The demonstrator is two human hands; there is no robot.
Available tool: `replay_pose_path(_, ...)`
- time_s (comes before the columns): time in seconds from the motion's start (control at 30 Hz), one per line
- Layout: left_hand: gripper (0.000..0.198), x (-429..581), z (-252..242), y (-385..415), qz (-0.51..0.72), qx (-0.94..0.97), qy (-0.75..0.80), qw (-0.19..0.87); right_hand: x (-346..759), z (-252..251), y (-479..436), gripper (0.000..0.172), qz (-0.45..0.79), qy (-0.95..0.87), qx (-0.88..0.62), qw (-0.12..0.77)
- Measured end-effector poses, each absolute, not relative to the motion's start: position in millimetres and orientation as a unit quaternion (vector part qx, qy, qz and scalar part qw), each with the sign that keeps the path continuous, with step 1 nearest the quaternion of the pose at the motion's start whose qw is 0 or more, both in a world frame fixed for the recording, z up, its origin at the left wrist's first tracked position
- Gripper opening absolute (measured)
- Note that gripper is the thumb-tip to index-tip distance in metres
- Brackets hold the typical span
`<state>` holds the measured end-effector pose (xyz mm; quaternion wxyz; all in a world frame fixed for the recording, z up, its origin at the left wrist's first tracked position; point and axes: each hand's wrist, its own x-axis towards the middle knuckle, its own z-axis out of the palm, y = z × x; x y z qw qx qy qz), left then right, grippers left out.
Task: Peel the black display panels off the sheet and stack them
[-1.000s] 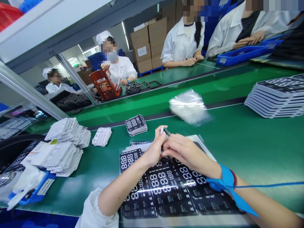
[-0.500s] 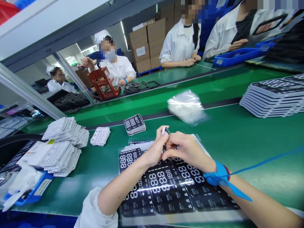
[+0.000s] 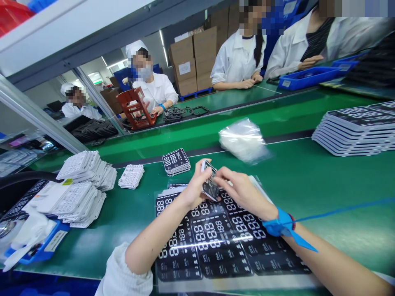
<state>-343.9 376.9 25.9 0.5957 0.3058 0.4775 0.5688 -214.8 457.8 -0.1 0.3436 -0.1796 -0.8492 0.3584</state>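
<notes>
My left hand (image 3: 196, 184) grips a small display panel (image 3: 210, 183), a white plate with a black face and pale digits, tilted so the face turns toward my right hand (image 3: 236, 187). The bent fingers of my right hand close at the panel's right edge; their exact hold is partly hidden. A blue wrist strap (image 3: 279, 224) circles my right wrist. Beneath both hands lies a glossy black sheet (image 3: 212, 238) printed with rows of digit displays. Past my left hand sits a small stack of finished-looking black-faced panels (image 3: 175, 161).
White plates stand in piles (image 3: 78, 197) at left, with a smaller stack (image 3: 131, 176) beside them. A blue bin (image 3: 51, 242) sits at front left. Clear plastic bags (image 3: 243, 139) lie at the back; a tall panel stack (image 3: 352, 127) stands at right. Co-workers sit across the bench.
The panel in my left hand has turned so its black face shows more. My right hand has shifted slightly off it toward its edge. Across the bench, a co-worker's raised hand has come down.
</notes>
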Motion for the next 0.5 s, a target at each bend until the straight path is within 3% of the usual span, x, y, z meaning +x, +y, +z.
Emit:
replay_pose_path(0.2, 0.056, -390, 58, 376, 0.681, 0.266, 0.402, 0.552, -202, -12, 504, 0.028, 0.352, -0.737, -0.365, 0.447)
replay_pose_path(0.37, 0.056, -434, 49, 391, 0.701, 0.214, 0.61, 0.3, -202, -6, 512, 0.027, 0.567, -0.548, -0.352, 0.504)
replay_pose_path(0.5, 0.07, -454, 24, 404, 0.648, 0.251, 0.69, 0.203, -204, 0, 506, 0.021, 0.651, -0.467, -0.343, 0.49)
